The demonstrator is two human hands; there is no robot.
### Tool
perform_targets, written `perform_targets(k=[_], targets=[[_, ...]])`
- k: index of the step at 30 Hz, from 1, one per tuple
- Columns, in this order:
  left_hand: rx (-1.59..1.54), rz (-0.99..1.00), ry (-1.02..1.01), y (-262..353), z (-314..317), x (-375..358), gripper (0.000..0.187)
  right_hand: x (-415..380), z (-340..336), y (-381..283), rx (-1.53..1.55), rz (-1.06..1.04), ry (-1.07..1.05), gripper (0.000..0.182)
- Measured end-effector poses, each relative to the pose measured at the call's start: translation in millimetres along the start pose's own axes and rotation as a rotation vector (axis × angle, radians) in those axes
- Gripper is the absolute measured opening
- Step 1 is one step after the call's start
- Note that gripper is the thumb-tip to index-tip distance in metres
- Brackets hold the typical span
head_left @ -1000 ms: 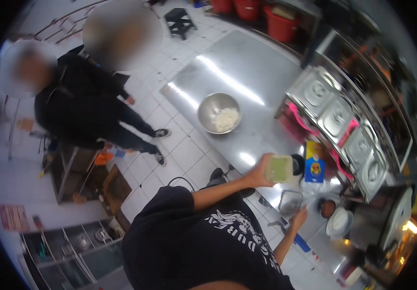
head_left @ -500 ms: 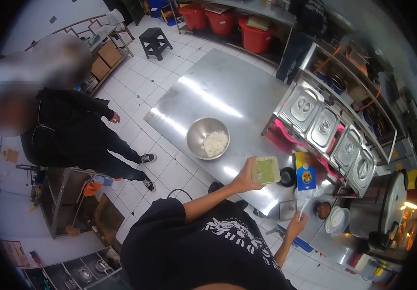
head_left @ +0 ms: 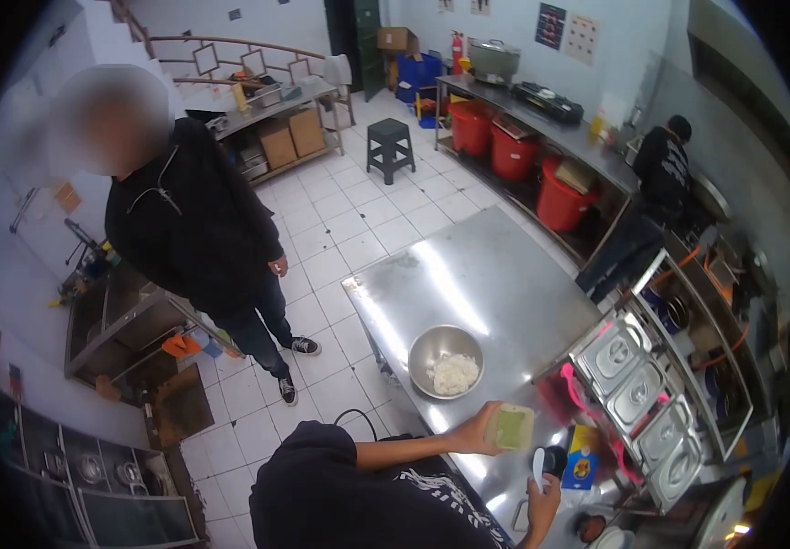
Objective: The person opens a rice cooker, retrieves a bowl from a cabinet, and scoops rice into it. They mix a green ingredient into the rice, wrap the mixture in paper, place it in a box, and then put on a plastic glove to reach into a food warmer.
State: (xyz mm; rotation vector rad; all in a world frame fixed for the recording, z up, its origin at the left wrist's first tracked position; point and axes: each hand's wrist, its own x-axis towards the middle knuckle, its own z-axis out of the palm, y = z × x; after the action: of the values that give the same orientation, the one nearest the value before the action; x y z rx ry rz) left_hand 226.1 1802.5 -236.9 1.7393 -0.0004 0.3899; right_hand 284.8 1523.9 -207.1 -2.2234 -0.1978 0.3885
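My left hand [head_left: 475, 432] grips a small pale tub [head_left: 526, 432] with green contents, tilted toward me over the steel table [head_left: 514, 274]. In my right hand [head_left: 541, 512] is a white spoon [head_left: 538, 468], its bowl end pointing up, beside the tub. A steel mixing bowl [head_left: 423, 352] stands just beyond my left hand, with a heap of white food [head_left: 454, 373], apparently rice, in it. Behind the spoon sits a small black bowl [head_left: 556, 460].
A yellow and blue box [head_left: 581, 457] stands right of the black bowl. Lidded steel pans [head_left: 637, 384] line the right side. One person [head_left: 193, 210] stands at the left; another [head_left: 665, 174] is at the back right. A black stool [head_left: 390, 146] and red buckets [head_left: 564, 197] are farther off.
My view has tipped up, showing more of the room. My right hand has brought the spoon up closer to the tub, which stays in my left hand.
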Motion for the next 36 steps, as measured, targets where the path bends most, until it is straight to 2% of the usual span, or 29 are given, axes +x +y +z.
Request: perform_targets(k=[4,7,11,12,14,17,18,20,24,25,26,28,29,30,31,32,33,35,36], targets=[[-0.048,-0.006,0.024,3,-6,4,0.099,18,3,-19,0.03,-0.075,-0.039,0.041],[-0.054,-0.011,0.034,5,-9,6,0.099,31,6,-10,-0.034,-0.211,-0.029,0.042],[-0.008,-0.002,0.074,19,-13,7,0.102,40,10,-4,0.162,-0.137,-0.114,0.04],[0.041,0.005,0.073,20,-14,7,0.102,34,4,-20,0.157,-0.144,-0.124,0.04],[0.091,0.017,0.075,17,-13,9,0.102,15,-11,-67,-0.052,-0.146,-0.178,0.049],[0.016,-0.012,0.054,14,-9,9,0.102,22,-11,-47,-0.039,-0.243,-0.168,0.054],[0.051,0.007,0.065,16,-9,9,0.103,28,-6,-32,-0.04,-0.239,-0.169,0.054],[0.081,0.02,0.076,18,-9,9,0.103,35,2,-12,0.099,-0.146,-0.078,0.037],[0.024,0.003,0.033,8,-5,11,0.106,37,-9,-5,0.066,-0.15,-0.063,0.033],[0.051,0.01,0.019,1,-4,11,0.107,26,-8,-28,0.108,-0.219,0.032,0.033],[0.05,-0.011,0.007,-13,-1,12,0.109,35,-9,-16,0.122,-0.104,0.002,0.044],[0.027,0.007,-0.015,-22,-1,16,0.112,24,-15,-55,0.028,-0.158,-0.016,0.05],[0.059,0.073,0.004,-29,0,22,0.113,28,-12,-58,0.087,-0.208,-0.035,0.049],[0.081,0.137,0.012,-28,1,27,0.114,22,-17,-87,-0.174,-0.221,-0.054,0.047],[0.19,0.192,0.046,-30,1,31,0.115,26,-12,-87,-0.131,-0.246,-0.063,0.045],[0.146,0.125,0.008,-16,-6,31,0.113,21,-13,-109,-0.143,-0.225,-0.057,0.045],[0.137,0.159,-0.025,-18,-9,37,0.111,20,-14,-119,-0.251,-0.311,-0.006,0.044],[-0.079,0.002,-0.059,-10,-13,40,0.112,22,-18,-138,-0.27,-0.365,0.067,0.038],[-0.053,0.015,-0.049,-5,-15,39,0.11,20,-21,-145,-0.332,-0.352,0.072,0.036]])
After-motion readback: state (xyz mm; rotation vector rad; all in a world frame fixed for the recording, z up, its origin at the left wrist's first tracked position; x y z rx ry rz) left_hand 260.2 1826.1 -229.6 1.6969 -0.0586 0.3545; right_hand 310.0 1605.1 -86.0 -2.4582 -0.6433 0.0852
